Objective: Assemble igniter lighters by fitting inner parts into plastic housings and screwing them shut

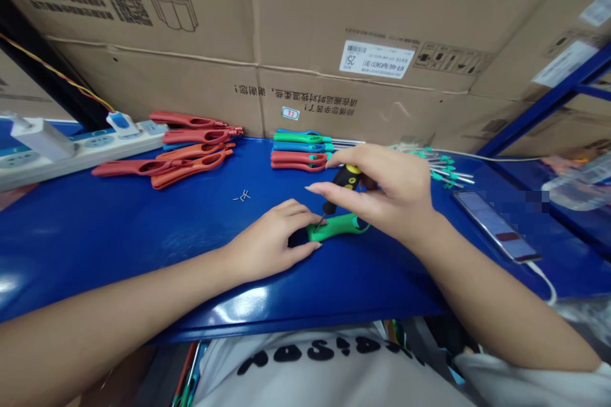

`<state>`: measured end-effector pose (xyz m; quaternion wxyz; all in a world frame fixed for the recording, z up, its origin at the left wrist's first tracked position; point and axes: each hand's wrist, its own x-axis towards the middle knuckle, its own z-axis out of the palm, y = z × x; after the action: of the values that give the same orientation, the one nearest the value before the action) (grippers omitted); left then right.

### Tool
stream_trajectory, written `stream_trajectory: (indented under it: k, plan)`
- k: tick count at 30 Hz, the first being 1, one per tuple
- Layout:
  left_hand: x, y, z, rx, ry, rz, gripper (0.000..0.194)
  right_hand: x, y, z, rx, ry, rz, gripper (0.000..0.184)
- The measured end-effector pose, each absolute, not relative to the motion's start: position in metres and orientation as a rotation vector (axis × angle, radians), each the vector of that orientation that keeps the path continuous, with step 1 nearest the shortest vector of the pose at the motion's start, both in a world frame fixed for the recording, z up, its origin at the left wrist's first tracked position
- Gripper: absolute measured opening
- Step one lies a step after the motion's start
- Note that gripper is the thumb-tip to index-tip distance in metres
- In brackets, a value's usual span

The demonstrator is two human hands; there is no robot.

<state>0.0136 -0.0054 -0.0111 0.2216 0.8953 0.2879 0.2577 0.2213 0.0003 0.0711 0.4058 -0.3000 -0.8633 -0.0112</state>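
My left hand rests on the blue table, its thumb and fingers closed on the near end of a green lighter handle. In my right hand is a screwdriver with a black and yellow grip. Its thin shaft points down, and the tip meets the green handle close to my left fingers. The far end of the green handle lies partly under my right hand. A few small screws lie loose on the table beyond my left hand.
Red and orange lighter shells lie at the back left beside a white power strip. Assembled lighters are stacked mid-back, metal rods with teal parts to their right. A phone charges at right. A large cardboard box walls the back.
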Motion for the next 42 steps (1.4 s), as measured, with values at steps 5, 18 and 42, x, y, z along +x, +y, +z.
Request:
stream_trajectory:
  k: [5,18,42]
  plan:
    - [0.013,-0.005,-0.01,2.461,0.783,0.703,0.03,0.226,-0.007,0.08,-0.789,-2.309,0.109,0.036]
    - [0.005,-0.006,0.001,2.498,0.853,0.576,0.032,0.249,0.003,0.077,-0.936,-1.792,-0.204,0.025]
    - [0.005,0.092,0.057,2.82,1.028,0.473,0.034,0.362,0.05,0.067,-2.18,-1.86,-0.317,0.03]
